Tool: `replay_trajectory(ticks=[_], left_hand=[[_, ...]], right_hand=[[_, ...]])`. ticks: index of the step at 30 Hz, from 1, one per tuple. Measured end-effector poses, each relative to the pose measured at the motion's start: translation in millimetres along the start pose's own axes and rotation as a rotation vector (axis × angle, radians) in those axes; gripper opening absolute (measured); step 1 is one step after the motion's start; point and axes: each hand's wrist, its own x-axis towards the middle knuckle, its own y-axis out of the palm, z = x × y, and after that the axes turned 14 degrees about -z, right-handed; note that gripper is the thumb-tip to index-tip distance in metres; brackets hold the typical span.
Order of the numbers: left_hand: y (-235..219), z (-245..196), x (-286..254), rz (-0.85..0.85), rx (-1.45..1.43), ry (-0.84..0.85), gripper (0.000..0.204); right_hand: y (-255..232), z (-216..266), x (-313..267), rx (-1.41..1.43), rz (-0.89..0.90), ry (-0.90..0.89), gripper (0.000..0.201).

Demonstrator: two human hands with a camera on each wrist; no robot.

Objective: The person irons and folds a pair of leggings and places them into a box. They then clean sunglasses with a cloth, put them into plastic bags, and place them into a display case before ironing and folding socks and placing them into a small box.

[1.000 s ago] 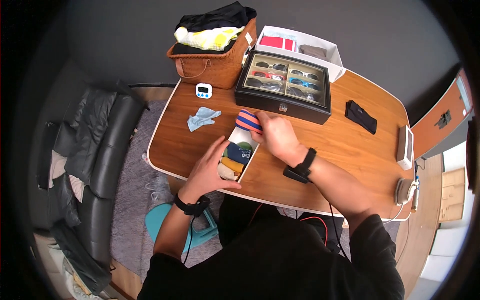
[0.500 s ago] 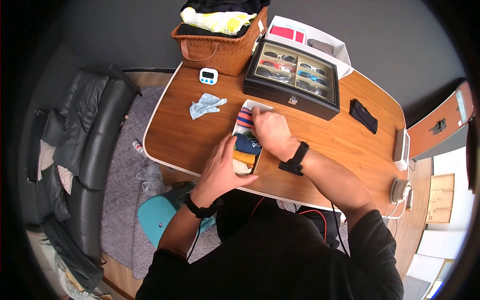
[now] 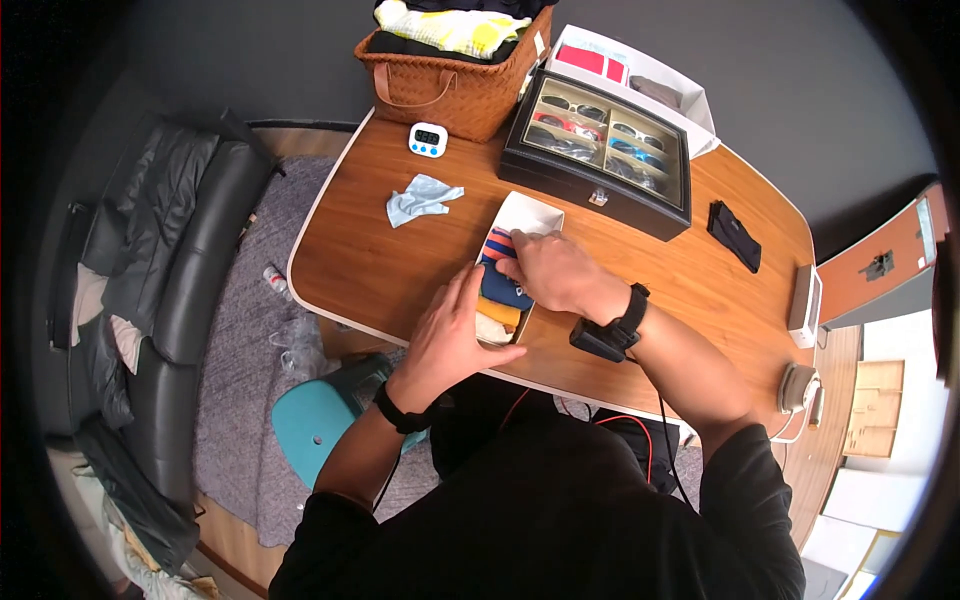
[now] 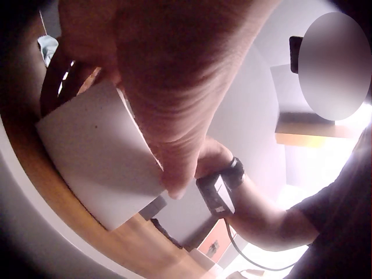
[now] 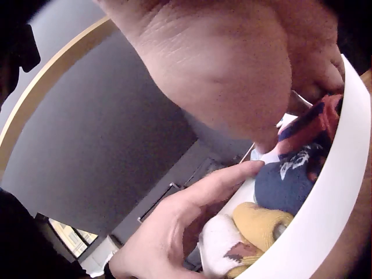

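A narrow white box [image 3: 532, 212] holds rolled socks: white [image 3: 491, 330], mustard [image 3: 498, 312], navy [image 3: 503, 288] and a striped pink-and-blue one [image 3: 499, 244]. My left hand [image 3: 440, 342] grips the box's near end, fingers along the left wall and thumb at the near edge. My right hand [image 3: 562, 274] reaches in from the right, its fingers bent over the striped roll and pressing it against the navy one. The right wrist view shows the striped roll [image 5: 317, 125] beside the navy roll [image 5: 288, 186], its fingertip contact partly hidden. The box's outer wall [image 4: 99, 157] fills the left wrist view's left side.
Behind the white box stand a black eyewear case [image 3: 540, 165], a wicker basket [image 3: 470, 100] of clothes and a larger white box [image 3: 705, 118]. A timer [image 3: 428, 140] and pale blue cloth [image 3: 421, 200] lie left; a black folded item [image 3: 734, 236] lies right.
My right hand has lowered the striped roll into the box and moved it nearer to the navy roll. The left hand keeps its hold on the box. The head view has shifted.
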Motion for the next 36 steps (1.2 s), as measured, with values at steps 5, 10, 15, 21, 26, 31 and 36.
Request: replay_trajectory(ticks=[5, 10, 15, 21, 26, 31, 36], left_hand=[[-6, -5, 3, 0.053, 0.017, 0.053, 0.123], [4, 5, -3, 0.048, 0.038, 0.058, 0.129], [5, 8, -2, 0.066, -0.035, 0.037, 0.132], [3, -2, 8, 0.178, -0.016, 0.046, 0.131], [14, -18, 2, 0.122, -0.092, 0.034, 0.129], [16, -28, 18, 0.178, 0.026, 0.075, 0.116], [5, -26, 44, 0.189, 0.199, 0.123, 0.094]], right_hand=[[14, 0, -15, -0.083, -0.153, -0.150, 0.062], [30, 8, -25, -0.169, -0.329, -0.186, 0.050], [28, 7, -32, -0.103, -0.321, -0.165, 0.046], [32, -6, -45, -0.054, -0.368, -0.145, 0.053], [34, -19, -66, -0.103, -0.469, -0.107, 0.053], [13, -49, -83, -0.021, -0.697, -0.163, 0.045], [-70, -139, -133, 0.488, -0.662, 0.024, 0.022]])
